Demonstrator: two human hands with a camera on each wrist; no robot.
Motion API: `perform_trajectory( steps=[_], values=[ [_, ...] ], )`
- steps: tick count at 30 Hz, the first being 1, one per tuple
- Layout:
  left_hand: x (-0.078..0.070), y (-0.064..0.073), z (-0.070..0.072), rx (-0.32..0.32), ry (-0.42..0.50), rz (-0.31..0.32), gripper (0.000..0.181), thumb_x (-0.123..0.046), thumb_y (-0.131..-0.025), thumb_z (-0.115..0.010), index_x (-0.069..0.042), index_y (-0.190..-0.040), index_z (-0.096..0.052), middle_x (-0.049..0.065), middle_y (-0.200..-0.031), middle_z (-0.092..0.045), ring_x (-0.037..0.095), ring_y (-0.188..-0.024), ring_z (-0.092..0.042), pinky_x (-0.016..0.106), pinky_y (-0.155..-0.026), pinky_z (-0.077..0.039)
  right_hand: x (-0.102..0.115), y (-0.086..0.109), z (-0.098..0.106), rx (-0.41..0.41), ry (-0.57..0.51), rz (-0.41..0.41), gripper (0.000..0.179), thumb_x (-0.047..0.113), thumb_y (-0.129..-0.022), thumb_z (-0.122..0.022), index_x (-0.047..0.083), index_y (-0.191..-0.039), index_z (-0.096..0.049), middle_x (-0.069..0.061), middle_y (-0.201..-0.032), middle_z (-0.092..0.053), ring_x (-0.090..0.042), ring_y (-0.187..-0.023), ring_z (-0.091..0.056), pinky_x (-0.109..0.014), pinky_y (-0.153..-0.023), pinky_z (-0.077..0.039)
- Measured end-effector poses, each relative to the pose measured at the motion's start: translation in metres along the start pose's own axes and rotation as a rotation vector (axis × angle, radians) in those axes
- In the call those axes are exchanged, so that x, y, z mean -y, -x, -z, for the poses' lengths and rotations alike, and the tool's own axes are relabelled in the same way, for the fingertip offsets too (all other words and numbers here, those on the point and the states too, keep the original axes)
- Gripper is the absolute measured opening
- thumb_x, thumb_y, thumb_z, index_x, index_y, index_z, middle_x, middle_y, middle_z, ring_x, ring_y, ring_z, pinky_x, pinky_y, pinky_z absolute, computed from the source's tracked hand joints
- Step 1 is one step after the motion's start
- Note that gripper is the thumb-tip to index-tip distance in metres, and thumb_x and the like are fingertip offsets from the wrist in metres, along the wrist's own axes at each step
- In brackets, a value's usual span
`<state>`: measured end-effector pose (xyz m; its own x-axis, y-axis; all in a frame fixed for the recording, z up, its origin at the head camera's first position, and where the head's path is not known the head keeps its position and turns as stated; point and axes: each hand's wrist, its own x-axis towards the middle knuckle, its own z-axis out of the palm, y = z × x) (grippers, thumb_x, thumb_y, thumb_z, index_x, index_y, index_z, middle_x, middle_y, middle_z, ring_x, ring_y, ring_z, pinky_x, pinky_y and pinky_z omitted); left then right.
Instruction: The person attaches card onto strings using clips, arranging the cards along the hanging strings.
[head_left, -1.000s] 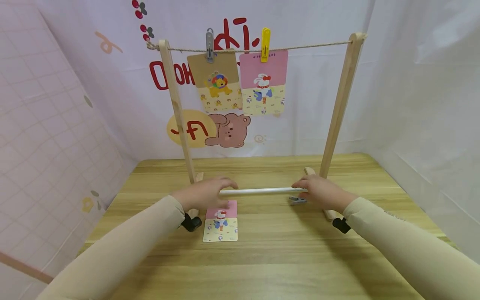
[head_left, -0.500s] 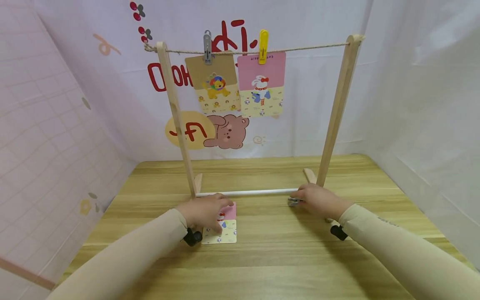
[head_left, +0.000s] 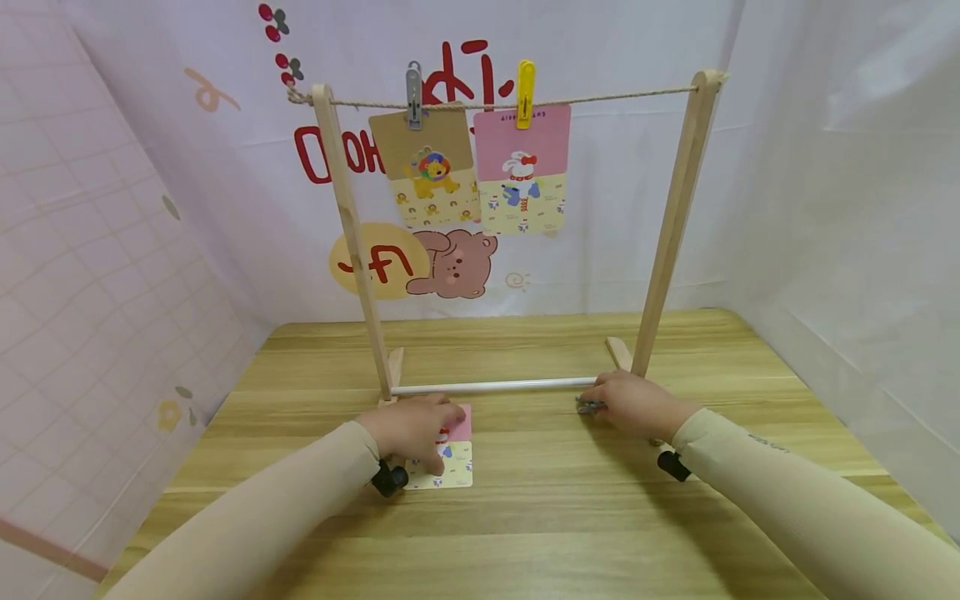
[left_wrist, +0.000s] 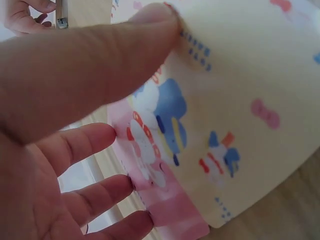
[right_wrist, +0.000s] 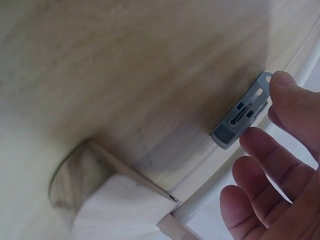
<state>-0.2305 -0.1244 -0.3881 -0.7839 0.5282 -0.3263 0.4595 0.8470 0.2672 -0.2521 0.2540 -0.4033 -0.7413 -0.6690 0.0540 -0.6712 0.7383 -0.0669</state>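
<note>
A pink and cream card (head_left: 456, 475) printed with a white rabbit lies flat on the wooden table. Over it my left hand (head_left: 412, 429) is spread; in the left wrist view the thumb (left_wrist: 100, 70) crosses the cream part and the other fingertips touch the pink edge. On the right, a grey clothespin (right_wrist: 242, 112) is on the table near the stand's foot. My right hand (head_left: 637, 404) pinches it, with the thumb (right_wrist: 290, 95) at its upper end and a finger against its side.
A wooden stand (head_left: 660, 250) with a white crossbar (head_left: 495, 386) rises behind the hands. From its rope (head_left: 615, 97) hang a lion card (head_left: 431, 171) under a grey clothespin (head_left: 414, 96) and a rabbit card (head_left: 521, 167) under a yellow clothespin (head_left: 526, 92).
Both hands have come down from in front of the crossbar, the left onto the card and the right to the grey clothespin. The right fingers have closed on the clothespin.
</note>
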Motion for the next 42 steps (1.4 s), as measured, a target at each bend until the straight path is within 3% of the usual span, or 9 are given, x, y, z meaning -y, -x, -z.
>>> perform_trajectory(
  steps=[9,14,18,26,30,36,42],
  values=[
    [-0.002,-0.001,-0.001,-0.008,-0.005,0.017,0.08,-0.032,-0.076,-0.096,-0.025,-0.147,-0.06,0.002,-0.15,-0.055,0.019,-0.118,-0.059,0.043,-0.101,-0.05,0.005,0.001,0.003,0.024,0.066,0.048,0.021,0.014,-0.087,-0.085,0.013,-0.108,-0.081,0.0,-0.1,-0.073,-0.021,-0.089,-0.066,-0.038,-0.082,-0.057],
    [-0.002,-0.001,-0.001,-0.015,-0.006,0.016,0.079,-0.031,-0.074,-0.097,-0.024,-0.145,-0.062,0.002,-0.142,-0.058,0.019,-0.114,-0.059,0.042,-0.099,-0.051,0.004,-0.001,-0.002,-0.009,0.196,0.129,0.005,0.015,-0.09,-0.082,0.017,-0.09,-0.078,0.003,-0.087,-0.074,-0.018,-0.076,-0.063,-0.035,-0.074,-0.054],
    [-0.003,-0.002,-0.001,-0.015,-0.002,0.024,0.08,-0.03,-0.073,-0.098,-0.024,-0.144,-0.062,0.002,-0.138,-0.059,0.019,-0.112,-0.058,0.043,-0.099,-0.05,0.005,-0.006,-0.008,-0.065,0.246,0.128,0.016,0.015,-0.091,-0.081,0.018,-0.076,-0.074,0.005,-0.072,-0.068,-0.013,-0.066,-0.058,-0.034,-0.067,-0.053],
    [-0.002,-0.003,-0.003,-0.025,-0.003,0.028,0.081,-0.029,-0.072,-0.098,-0.024,-0.145,-0.062,0.0,-0.135,-0.06,0.017,-0.109,-0.058,0.041,-0.097,-0.051,0.012,-0.009,-0.01,-0.085,0.216,0.047,0.028,0.014,-0.091,-0.081,0.019,-0.067,-0.067,0.008,-0.066,-0.065,-0.01,-0.061,-0.053,-0.032,-0.06,-0.05],
    [0.0,-0.003,-0.003,-0.033,-0.004,0.02,0.081,-0.029,-0.073,-0.098,-0.024,-0.145,-0.062,0.0,-0.135,-0.06,0.018,-0.111,-0.058,0.041,-0.098,-0.051,0.011,-0.011,-0.011,-0.075,0.189,0.019,0.027,0.014,-0.091,-0.081,0.02,-0.069,-0.068,0.008,-0.068,-0.065,-0.009,-0.062,-0.053,-0.031,-0.058,-0.05],
    [0.004,-0.003,-0.004,-0.041,0.024,-0.009,0.08,-0.028,-0.074,-0.097,-0.022,-0.145,-0.062,0.001,-0.142,-0.059,0.02,-0.122,-0.057,0.042,-0.104,-0.05,0.012,-0.01,-0.012,-0.066,0.14,0.0,0.012,0.008,-0.087,-0.083,0.019,-0.09,-0.079,0.006,-0.086,-0.078,-0.014,-0.077,-0.072,-0.036,-0.07,-0.061],
    [0.011,-0.002,-0.002,-0.039,0.071,-0.042,0.077,-0.031,-0.079,-0.094,-0.02,-0.147,-0.06,0.002,-0.15,-0.055,0.022,-0.132,-0.056,0.045,-0.111,-0.047,0.014,-0.01,-0.012,-0.087,0.159,0.015,0.016,0.01,-0.087,-0.084,0.016,-0.089,-0.069,0.005,-0.08,-0.072,-0.012,-0.071,-0.067,-0.035,-0.063,-0.057]
  ],
)
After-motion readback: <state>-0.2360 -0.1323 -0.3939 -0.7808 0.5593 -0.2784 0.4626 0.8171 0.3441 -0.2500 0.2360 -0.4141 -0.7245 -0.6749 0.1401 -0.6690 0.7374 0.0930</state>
